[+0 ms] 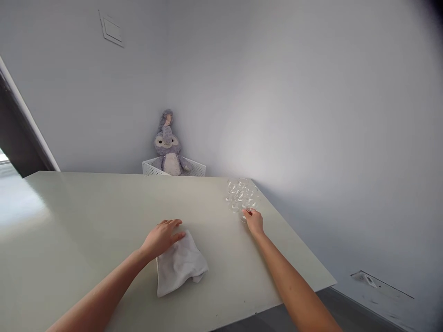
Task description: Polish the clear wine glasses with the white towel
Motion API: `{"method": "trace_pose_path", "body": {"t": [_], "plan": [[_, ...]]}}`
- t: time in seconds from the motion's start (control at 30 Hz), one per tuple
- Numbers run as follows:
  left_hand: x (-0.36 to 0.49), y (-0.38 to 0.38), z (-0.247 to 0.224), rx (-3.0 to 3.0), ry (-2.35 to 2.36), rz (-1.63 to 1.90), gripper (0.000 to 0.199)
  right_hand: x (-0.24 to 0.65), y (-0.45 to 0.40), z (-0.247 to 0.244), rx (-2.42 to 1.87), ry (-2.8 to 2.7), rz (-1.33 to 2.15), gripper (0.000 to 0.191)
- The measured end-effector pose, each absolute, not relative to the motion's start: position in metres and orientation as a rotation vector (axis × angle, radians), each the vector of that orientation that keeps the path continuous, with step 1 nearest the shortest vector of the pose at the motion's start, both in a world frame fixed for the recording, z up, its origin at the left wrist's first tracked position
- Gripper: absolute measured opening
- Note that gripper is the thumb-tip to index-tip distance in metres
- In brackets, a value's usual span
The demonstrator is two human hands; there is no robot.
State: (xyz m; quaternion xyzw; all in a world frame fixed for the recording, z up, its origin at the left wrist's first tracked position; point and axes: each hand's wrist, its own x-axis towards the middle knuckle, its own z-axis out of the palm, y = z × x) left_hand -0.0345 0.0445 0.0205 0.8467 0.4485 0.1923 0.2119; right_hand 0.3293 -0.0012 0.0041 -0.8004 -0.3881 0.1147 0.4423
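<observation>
While the person's left hand (162, 239) lies palm-down and wide open, its edge rests on a crumpled white cloth towel (182, 266), weighing it against the glossy pale green tabletop (86, 216). At about 1 o'clock, the right hand (254, 222) narrows to a pinch on the near rim of a clear dimpled glass dish (242, 196), a grip that leaves most of the glass uncovered. Farther off at 12 o'clock, beyond the table's far edge, a grey-lilac plush toy (168, 143) sits upright in a white perforated basket (150, 169), whose wall props it against the pale grey wall (294, 115).
</observation>
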Motion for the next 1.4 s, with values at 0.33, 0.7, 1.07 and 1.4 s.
{"method": "trace_pose_path", "body": {"t": [0.33, 0.7, 1.07, 1.4], "plan": [[-0.025, 0.03, 0.054, 2.221, 1.333, 0.669, 0.029, 0.248, -0.073, 0.024, -1.946, -1.6, 0.464, 0.027], [-0.025, -0.013, 0.064, 2.755, 0.907, -0.076, 0.026, 0.151, -0.071, 0.036, -1.754, -1.953, 0.438, 0.01], [-0.04, 0.015, 0.118, 2.044, 1.169, 0.768, 0.032, 0.203, -0.056, 0.088, -1.459, -1.449, 0.902, 0.015], [-0.054, 0.013, 0.111, 1.861, 0.996, 0.685, 0.038, 0.222, -0.078, 0.1, -1.331, -1.192, 1.32, 0.034]]}}
